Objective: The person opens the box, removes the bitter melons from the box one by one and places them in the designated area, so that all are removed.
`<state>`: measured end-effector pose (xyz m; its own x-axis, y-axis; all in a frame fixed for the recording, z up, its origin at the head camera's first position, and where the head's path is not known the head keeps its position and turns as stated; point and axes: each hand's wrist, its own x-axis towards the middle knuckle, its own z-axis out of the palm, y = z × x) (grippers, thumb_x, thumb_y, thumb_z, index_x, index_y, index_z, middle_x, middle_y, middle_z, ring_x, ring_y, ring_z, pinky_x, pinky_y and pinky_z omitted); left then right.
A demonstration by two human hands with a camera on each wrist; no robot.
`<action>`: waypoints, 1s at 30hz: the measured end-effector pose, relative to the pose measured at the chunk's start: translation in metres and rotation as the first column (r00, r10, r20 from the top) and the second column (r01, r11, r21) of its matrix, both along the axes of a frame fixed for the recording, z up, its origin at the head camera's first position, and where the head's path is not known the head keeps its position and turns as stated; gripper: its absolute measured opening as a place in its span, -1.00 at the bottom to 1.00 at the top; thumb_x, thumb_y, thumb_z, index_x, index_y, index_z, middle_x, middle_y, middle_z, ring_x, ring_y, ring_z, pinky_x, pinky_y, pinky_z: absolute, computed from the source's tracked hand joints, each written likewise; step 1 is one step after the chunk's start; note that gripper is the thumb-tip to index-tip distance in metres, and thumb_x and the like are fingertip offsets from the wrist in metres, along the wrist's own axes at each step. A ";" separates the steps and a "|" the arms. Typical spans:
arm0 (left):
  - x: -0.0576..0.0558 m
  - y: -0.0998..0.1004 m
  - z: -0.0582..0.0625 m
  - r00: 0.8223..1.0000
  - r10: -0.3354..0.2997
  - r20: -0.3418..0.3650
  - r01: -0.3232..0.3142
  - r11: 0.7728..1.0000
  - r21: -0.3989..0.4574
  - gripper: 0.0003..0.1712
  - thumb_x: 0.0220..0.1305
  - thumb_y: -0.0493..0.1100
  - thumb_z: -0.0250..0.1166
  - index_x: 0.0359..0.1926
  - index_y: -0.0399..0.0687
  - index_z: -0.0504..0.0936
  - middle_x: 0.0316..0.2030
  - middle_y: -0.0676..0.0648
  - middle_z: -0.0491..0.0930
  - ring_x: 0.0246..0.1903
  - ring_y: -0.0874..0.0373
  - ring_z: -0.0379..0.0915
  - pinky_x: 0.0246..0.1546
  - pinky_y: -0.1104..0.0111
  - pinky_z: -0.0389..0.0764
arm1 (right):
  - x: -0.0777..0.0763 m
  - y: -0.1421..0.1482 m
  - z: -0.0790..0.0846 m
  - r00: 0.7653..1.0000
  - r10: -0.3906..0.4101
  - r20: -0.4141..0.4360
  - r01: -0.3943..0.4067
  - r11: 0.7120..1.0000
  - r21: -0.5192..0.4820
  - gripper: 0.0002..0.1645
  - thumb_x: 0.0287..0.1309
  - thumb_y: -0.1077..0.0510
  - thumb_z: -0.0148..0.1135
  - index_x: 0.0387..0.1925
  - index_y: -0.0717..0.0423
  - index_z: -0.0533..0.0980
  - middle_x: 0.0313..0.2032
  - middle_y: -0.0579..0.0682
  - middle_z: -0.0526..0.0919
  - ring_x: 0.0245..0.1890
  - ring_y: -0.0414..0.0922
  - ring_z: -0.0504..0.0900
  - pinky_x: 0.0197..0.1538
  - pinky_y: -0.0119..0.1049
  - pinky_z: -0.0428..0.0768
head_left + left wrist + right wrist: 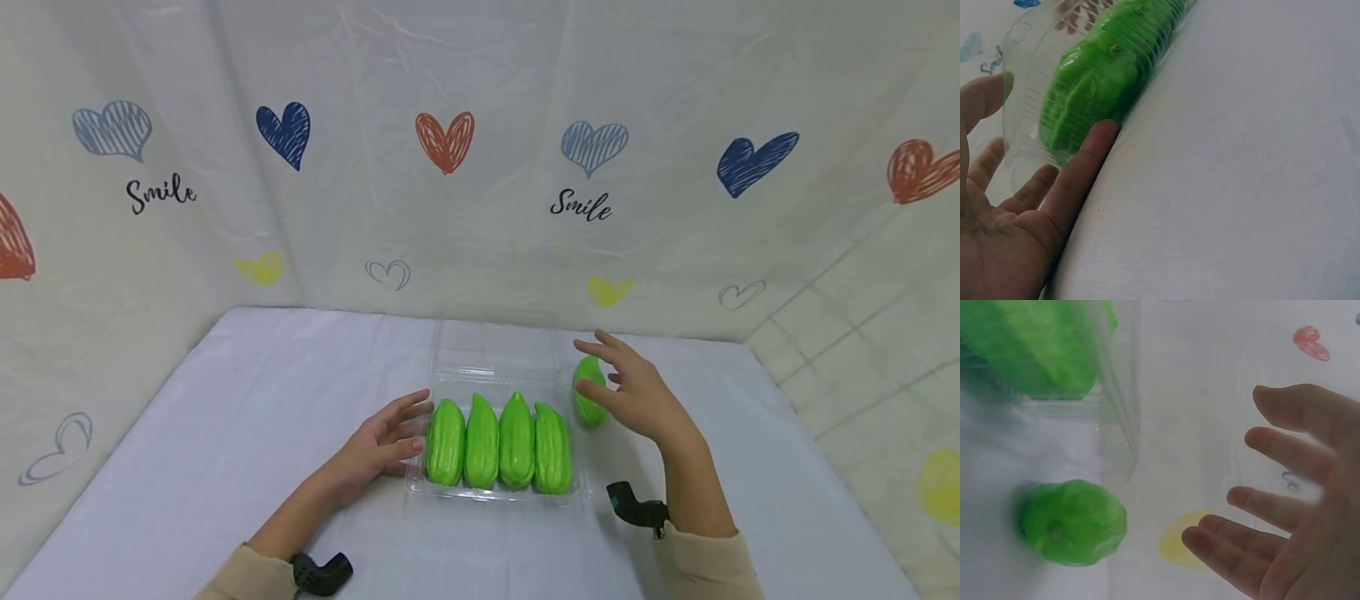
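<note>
A clear plastic container [491, 496] holds several bright green, ribbed, gourd-like vegetables [482, 446] side by side, tips pointing away. My left hand [378, 450] rests at its left side with loosely spread fingers; in the left wrist view one fingertip [1105, 128] lies against the clear wall [1013, 125]. Another green gourd-like vegetable [589, 370] lies on the table just right of the container. Over it hovers my right hand [630, 387], fingers apart. The right wrist view has a gap between this hand [1291, 531] and the loose vegetable [1075, 522].
The container's transparent lid [495, 350] is folded back toward the wall. A white cloth covers the table [315, 375]. Behind it hangs a pale sheet [495, 225] printed with hearts and words. Each wrist carries a black device, such as the one on the right [636, 507].
</note>
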<state>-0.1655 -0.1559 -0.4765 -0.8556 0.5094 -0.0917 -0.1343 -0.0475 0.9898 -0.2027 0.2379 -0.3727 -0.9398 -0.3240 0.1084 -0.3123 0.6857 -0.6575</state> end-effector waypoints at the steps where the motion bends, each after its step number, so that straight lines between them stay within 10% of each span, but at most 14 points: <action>1: 0.000 0.000 0.000 1.000 0.000 0.000 0.000 1.000 0.001 -0.18 0.41 -0.21 0.22 0.56 0.23 0.07 0.53 -0.09 0.07 0.45 -0.20 0.12 0.04 -0.01 0.64 | 0.001 -0.001 0.001 1.000 0.005 -0.007 -0.005 1.000 -0.002 -0.29 0.33 -0.02 0.25 0.43 0.04 0.32 0.54 0.18 0.04 0.39 0.30 0.29 0.23 0.23 0.47; 30: 0.001 0.001 0.003 1.000 0.012 0.021 -0.011 1.000 -0.019 -0.18 0.41 -0.20 0.22 0.56 0.24 0.07 0.52 -0.06 0.08 0.44 -0.17 0.13 0.05 0.01 0.63 | 0.021 -0.046 0.013 0.991 0.123 -0.044 -0.124 0.992 -0.018 -0.30 0.27 0.06 0.31 0.42 -0.15 0.35 0.54 0.04 0.10 0.32 0.23 0.43 0.19 0.22 0.51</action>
